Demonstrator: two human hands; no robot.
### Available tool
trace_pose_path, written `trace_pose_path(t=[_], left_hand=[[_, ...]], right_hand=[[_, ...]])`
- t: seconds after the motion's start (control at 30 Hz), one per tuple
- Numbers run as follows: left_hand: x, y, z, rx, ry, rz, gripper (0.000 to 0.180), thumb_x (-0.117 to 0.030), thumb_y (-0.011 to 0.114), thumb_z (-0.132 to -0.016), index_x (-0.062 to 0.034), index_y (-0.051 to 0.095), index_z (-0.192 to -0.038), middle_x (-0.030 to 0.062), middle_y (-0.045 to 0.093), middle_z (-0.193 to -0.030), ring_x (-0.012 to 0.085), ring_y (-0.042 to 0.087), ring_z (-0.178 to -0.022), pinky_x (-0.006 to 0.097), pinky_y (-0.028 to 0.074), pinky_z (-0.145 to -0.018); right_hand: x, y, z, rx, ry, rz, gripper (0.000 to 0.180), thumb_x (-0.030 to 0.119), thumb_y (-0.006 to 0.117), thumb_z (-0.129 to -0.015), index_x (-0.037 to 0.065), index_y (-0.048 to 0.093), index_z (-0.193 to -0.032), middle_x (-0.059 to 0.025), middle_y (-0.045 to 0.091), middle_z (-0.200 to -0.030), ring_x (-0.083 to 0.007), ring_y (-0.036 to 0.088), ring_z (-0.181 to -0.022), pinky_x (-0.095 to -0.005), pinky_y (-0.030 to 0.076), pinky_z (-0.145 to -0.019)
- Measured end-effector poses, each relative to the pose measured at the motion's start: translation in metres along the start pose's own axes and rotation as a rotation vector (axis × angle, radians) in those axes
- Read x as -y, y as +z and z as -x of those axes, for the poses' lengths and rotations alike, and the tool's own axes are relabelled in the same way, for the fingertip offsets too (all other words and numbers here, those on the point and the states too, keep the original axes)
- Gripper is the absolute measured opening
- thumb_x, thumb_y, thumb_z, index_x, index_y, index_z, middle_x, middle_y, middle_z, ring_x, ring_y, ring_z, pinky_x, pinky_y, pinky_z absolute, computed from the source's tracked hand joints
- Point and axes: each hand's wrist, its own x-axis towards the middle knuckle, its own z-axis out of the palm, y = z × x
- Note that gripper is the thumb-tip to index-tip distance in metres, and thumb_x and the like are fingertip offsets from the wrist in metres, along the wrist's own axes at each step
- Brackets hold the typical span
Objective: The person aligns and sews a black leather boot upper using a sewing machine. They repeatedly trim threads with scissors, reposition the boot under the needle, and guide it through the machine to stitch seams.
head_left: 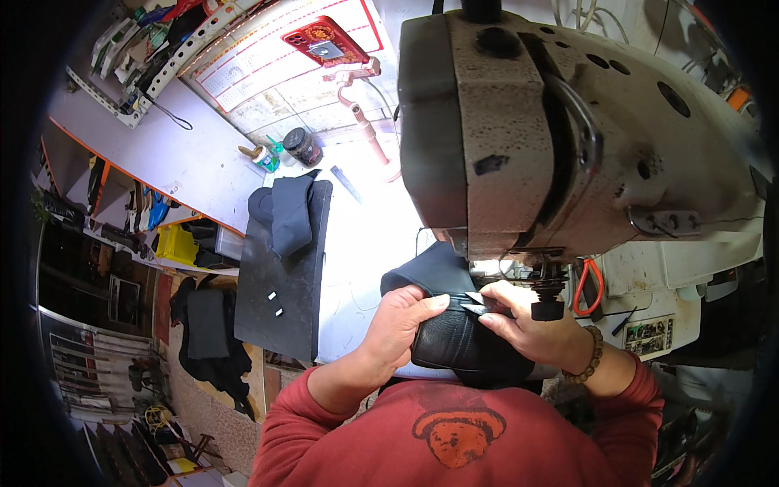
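A black leather piece (442, 342) with stitched seams, tube-like in shape, sits under the sewing machine head (495, 122). My left hand (398, 325) grips its left side, thumb pressed on top near a seam. In my right hand (540, 329) is a small pair of thread snips (472, 303). Their two bright pointed tips lie slightly apart at the seam, just right of my left thumb. My fingers hide the rest of the snips, and the underside of the leather is out of sight.
A black board (280, 300) on the white table at left carries dark folded pieces (290, 215). Behind stand a dark jar (302, 146) and a pink phone stand (365, 122). Orange-handled scissors (587, 286) and a small parts tray (649, 335) lie right of the machine.
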Motion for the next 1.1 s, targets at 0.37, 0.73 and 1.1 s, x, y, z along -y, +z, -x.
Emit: trace_pose_path(t=[0.37, 0.73, 1.1], left_hand=[[0.0011, -0.0013, 0.0001, -0.010, 0.020, -0.030, 0.020, -0.004, 0.058, -0.094, 0.0081, 0.062, -0.110, 0.0130, 0.069, -0.102, 0.0161, 0.069, -0.086, 0.028, 0.056, -0.078], [-0.0004, 0.0008, 0.0022, -0.019, 0.016, -0.024, 0.021, -0.005, 0.058, -0.095, 0.0083, 0.061, -0.110, 0.0126, 0.069, -0.102, 0.0160, 0.068, -0.085, 0.028, 0.056, -0.078], [0.0008, -0.0023, 0.0036, -0.012, 0.030, -0.037, 0.020, -0.004, 0.059, -0.094, 0.0083, 0.062, -0.110, 0.0120, 0.069, -0.101, 0.0146, 0.068, -0.083, 0.027, 0.056, -0.076]], right_hand=[[0.0052, -0.0029, -0.0025, -0.016, 0.005, 0.016, 0.027, 0.016, 0.067, -0.089, 0.001, 0.061, -0.111, -0.0138, 0.068, -0.091, -0.0225, 0.069, -0.081, -0.0314, 0.053, -0.071], [0.0020, 0.0010, -0.0006, -0.005, 0.020, 0.026, 0.027, 0.017, 0.068, -0.089, 0.002, 0.062, -0.110, -0.0139, 0.069, -0.091, -0.0237, 0.070, -0.083, -0.0322, 0.054, -0.072], [0.0095, -0.0037, -0.0012, -0.062, -0.029, 0.114, 0.029, 0.017, 0.070, -0.085, 0.002, 0.064, -0.109, -0.0108, 0.068, -0.085, -0.0241, 0.068, -0.076, -0.0325, 0.054, -0.068]])
